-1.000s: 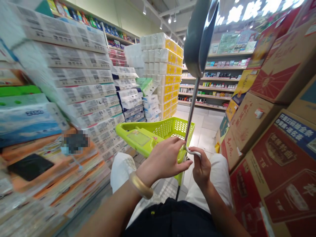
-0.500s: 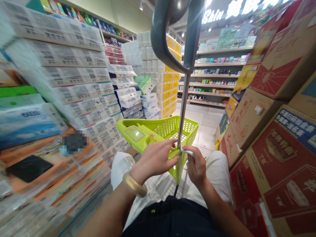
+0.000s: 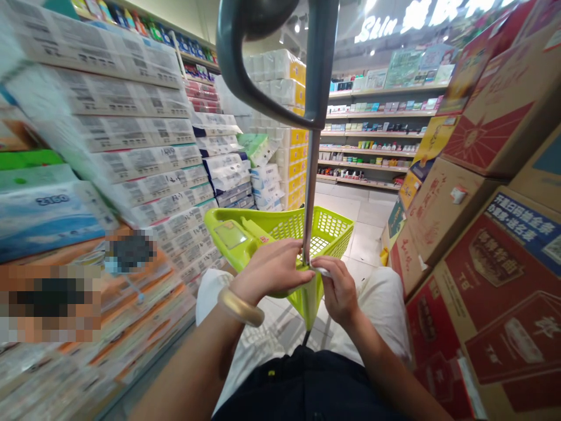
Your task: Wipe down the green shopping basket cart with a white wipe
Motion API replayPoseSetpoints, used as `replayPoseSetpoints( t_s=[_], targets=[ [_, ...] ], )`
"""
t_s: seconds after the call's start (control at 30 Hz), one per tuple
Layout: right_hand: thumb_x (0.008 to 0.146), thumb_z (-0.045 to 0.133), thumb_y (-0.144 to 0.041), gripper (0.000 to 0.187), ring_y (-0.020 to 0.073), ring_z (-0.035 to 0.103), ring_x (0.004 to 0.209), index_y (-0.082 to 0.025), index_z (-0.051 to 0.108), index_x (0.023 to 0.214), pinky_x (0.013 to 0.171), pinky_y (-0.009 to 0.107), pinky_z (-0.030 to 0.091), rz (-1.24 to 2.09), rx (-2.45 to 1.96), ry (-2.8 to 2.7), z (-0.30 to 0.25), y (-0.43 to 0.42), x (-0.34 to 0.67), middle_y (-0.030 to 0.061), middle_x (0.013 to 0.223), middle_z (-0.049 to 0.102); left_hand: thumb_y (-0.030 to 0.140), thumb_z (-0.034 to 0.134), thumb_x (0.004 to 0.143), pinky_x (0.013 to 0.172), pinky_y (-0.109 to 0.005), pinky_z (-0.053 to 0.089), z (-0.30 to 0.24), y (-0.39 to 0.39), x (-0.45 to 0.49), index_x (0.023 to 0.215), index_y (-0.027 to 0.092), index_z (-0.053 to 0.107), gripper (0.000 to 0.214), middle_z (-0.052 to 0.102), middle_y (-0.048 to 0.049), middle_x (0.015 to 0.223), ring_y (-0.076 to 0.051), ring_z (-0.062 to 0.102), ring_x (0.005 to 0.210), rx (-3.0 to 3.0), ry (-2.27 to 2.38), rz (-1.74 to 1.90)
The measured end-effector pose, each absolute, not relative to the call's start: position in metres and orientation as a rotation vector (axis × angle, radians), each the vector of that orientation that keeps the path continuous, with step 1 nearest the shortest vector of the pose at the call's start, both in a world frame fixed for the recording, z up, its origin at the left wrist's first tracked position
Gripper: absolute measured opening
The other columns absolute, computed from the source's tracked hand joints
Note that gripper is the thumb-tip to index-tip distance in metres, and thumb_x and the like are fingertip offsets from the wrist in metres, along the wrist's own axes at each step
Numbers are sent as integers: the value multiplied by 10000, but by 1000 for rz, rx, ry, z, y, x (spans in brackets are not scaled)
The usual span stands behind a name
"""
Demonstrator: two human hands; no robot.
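Observation:
A lime-green shopping basket (image 3: 280,219) with perforated walls stands between my knees. From its near corner a metal pole (image 3: 310,193) rises to a grey loop handle (image 3: 319,70) close to the camera. My left hand (image 3: 276,266), with a gold bangle (image 3: 240,307) on the wrist, is closed about the basket's corner. Its fingers meet the foot of the pole, and the thumb lies across the near side. At the pole's right side my right hand (image 3: 339,287) pinches a thin white cord (image 3: 323,271). Where the cord meets the pole is partly hidden by fingers.
Stacked paper-goods packs (image 3: 144,134) rise on the left. Large cardboard cartons (image 3: 456,202) stand close on the right. Beyond the tiled floor (image 3: 350,202) are shelves (image 3: 381,134) of small goods. Blurred squares cover two spots on the left.
The pole and its loop handle have tilted left. Both hands have shifted slightly left with the pole's foot, and less of the white cord shows between the right fingers and the pole.

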State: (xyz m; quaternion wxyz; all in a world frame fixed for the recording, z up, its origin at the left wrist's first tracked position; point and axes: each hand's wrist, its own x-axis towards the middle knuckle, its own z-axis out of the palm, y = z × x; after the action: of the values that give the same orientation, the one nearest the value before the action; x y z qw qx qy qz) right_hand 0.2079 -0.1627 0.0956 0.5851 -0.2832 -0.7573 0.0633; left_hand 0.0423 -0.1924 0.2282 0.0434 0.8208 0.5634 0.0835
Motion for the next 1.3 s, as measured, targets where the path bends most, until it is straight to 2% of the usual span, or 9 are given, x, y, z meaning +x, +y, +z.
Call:
replayPoseSetpoints(
  t_s=[0.13,0.33,0.43,0.53,0.7,0.9,1.0,1.17,1.3],
  targets=[
    [957,435,-166,237,202,651,957,-242,643,1041,864,375,495,141,-772,-1751,97,-150,208,47,991,710,436,568,803,886,-333,521,216,-188,42,1097,266,640,347,717,-35,1124,-258,661,1059,2454,1807,257],
    [943,483,-178,227,211,628,1063,-256,678,1029,934,404,499,161,-571,-1762,99,-146,196,66,1081,684,390,568,796,858,-342,538,209,-191,34,1140,277,630,367,714,-31,1112,-255,674,1009,2481,1784,326],
    [948,474,-199,233,202,632,1037,-248,695,999,906,383,526,243,-630,-1700,91,-138,195,74,1064,660,395,568,801,873,-343,536,211,-191,33,1198,278,604,416,691,-31,1179,-245,671,1016,2482,1763,341],
    [952,467,-200,239,194,641,1049,-247,692,1018,950,382,519,350,-626,-1692,85,-130,195,67,1051,673,390,560,802,877,-353,539,211,-191,32,1207,267,599,424,669,-38,1229,-244,674,1012,2477,1754,335],
    [957,468,-188,236,190,646,1109,-250,650,1094,978,378,516,487,-491,-1689,87,-130,190,54,1081,703,348,549,804,975,-363,503,212,-192,32,1202,256,600,412,660,-37,1256,-253,620,1155,2508,1712,380],
    [946,501,-220,223,209,609,1105,-263,711,1007,988,415,496,305,-702,-1699,84,-129,195,69,1125,646,343,556,807,948,-325,512,214,-191,30,1276,301,559,472,679,-9,1241,-230,651,1108,2474,1715,341],
    [952,486,-219,241,202,611,1095,-266,692,1069,983,399,506,350,-670,-1716,84,-134,193,72,1111,632,354,555,805,956,-337,512,213,-189,27,1297,303,542,495,654,-7,1291,-242,636,1143,2460,1682,309],
    [937,514,-229,290,229,562,1222,-257,589,1215,1062,440,458,379,-648,-1724,85,-149,188,83,1207,634,345,548,807,983,-335,500,211,-185,21,1290,280,545,487,629,-25,1332,-239,619,1175,2438,1588,262],
    [908,561,-253,412,269,465,1336,-233,498,1315,1130,519,372,300,-719,-1680,90,-158,194,128,1383,517,336,555,798,947,-334,515,214,-186,21,1286,285,549,491,670,-26,1266,-238,645,1123,2402,1618,248]
  ],
)
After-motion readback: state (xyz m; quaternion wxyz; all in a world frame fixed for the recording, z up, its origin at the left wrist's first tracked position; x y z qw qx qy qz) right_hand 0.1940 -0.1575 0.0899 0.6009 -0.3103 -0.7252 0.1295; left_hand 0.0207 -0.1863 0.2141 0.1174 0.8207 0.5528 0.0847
